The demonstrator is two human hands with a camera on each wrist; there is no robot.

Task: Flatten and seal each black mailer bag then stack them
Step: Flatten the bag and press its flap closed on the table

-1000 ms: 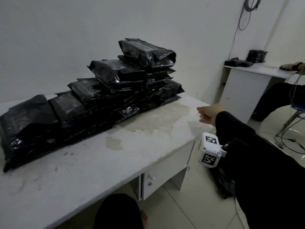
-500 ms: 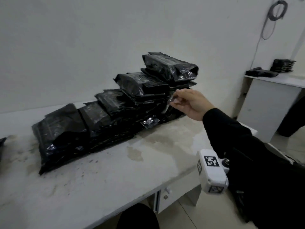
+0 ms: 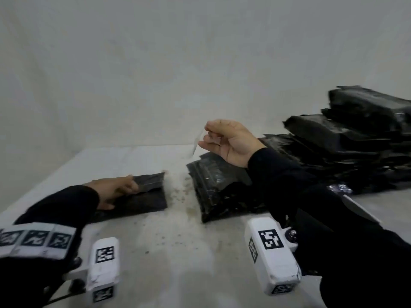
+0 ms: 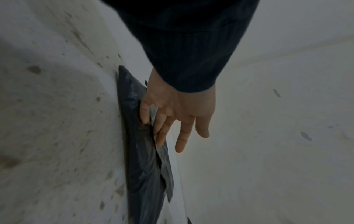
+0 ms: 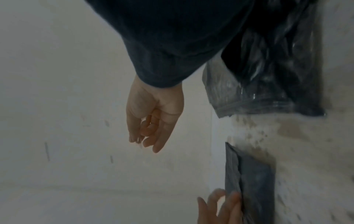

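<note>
A flat black mailer bag (image 3: 144, 201) lies on the white table (image 3: 178, 252) at the left, its flap folded up. My left hand (image 3: 133, 185) holds that flap, pinched between thumb and index finger in the left wrist view (image 4: 151, 127), where the bag (image 4: 145, 166) runs down the frame. My right hand (image 3: 204, 136) is raised above the table and pinches a thin pale strip (image 3: 196, 143) that hangs from its fingertips. In the right wrist view the right hand (image 5: 140, 140) is in the air, with the flat bag (image 5: 254, 181) below it.
A stepped stack of filled black mailer bags (image 3: 355, 138) stands at the right against the wall. Its nearest bag (image 3: 213, 187) lies under my right forearm. The table surface between the bags is stained and speckled. A grey wall runs behind.
The view has swung left. My right hand, pinching the strip, has moved left away from the stack. My left hand and the flat bag have come into view.
</note>
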